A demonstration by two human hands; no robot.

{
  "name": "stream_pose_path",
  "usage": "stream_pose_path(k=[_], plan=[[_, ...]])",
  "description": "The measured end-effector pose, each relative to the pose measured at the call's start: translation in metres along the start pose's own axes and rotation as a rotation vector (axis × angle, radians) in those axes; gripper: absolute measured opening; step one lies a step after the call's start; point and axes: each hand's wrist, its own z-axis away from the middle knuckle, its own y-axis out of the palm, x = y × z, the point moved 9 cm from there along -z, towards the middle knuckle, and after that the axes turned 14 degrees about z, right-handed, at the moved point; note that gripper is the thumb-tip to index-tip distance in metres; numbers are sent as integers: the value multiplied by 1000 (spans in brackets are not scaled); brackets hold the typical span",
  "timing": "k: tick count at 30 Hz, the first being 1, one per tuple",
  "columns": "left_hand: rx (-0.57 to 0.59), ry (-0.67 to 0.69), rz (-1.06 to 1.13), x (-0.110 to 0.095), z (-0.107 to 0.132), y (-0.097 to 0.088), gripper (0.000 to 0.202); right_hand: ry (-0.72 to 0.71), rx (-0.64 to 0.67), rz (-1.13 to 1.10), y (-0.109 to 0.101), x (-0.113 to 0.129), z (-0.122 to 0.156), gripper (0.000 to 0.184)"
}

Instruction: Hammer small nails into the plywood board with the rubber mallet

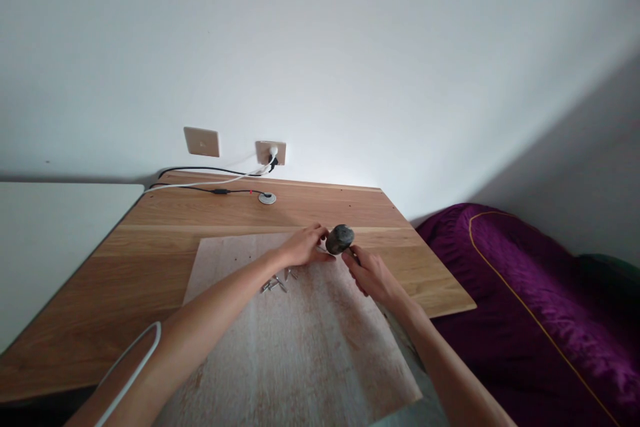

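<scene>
My right hand is closed around the handle of a mallet with a thick, dark, rounded head. Close beside that head, on its left, is my left hand, its fingers curled and its thumb stretched toward the mallet. The mallet head partly covers the fingertips, so whatever they pinch is hidden. Both hands are over the far right part of a pale wooden board. Several small metal fasteners, perhaps screws or anchors, lie loose on the board near my left forearm.
The board rests on a wooden tabletop against a white wall. Cables run along the back to a wall socket, near a round cable grommet. A white panel stands left, and purple fabric lies right.
</scene>
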Motion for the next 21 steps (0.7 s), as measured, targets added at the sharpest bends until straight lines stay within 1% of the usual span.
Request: stream_pose_path(k=[6,12,15,18,19,20,21], plan=[[6,12,-38,-6,1,-1,20,49,-61,-31,-5,-19,9,27],[-11,17,-64,-4,-3,0,9,85,-29,-11,6,-35,12,28],[-10,32,-32,-4,-4,1,8,94,-24,4,5,-35,11,27],[26,53,17,-5,-2,3,4,84,-39,13,-5,-28,9,27],[27,57,25,-6,-2,4,5,77,-49,12,-10,-24,8,27],[16,55,29,-5,-1,3,14,68,-63,6,-14,-19,7,27],[-3,47,30,-4,-1,1,28,56,-76,-2,-18,-15,6,27]])
